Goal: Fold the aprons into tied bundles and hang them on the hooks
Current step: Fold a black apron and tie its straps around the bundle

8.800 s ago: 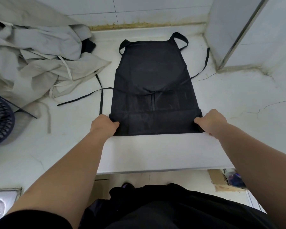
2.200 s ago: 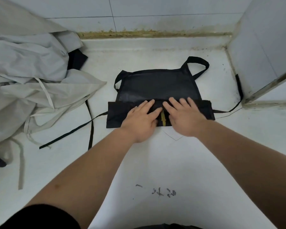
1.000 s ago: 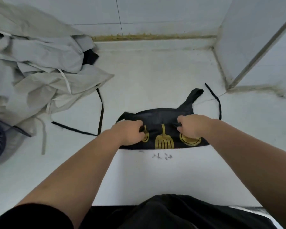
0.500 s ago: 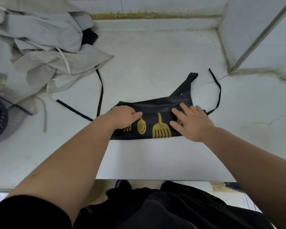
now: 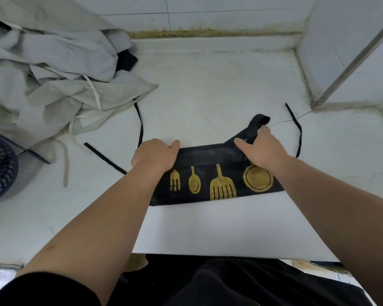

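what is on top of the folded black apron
Both hands lie on the black apron: left hand grips its left end, right hand its right end by the neck strap. The cloth beneath them is hidden.

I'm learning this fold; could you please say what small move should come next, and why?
Probably fold the far edge of the apron over its gold print: the left hand and right hand both grip that edge, and the ties lie loose.
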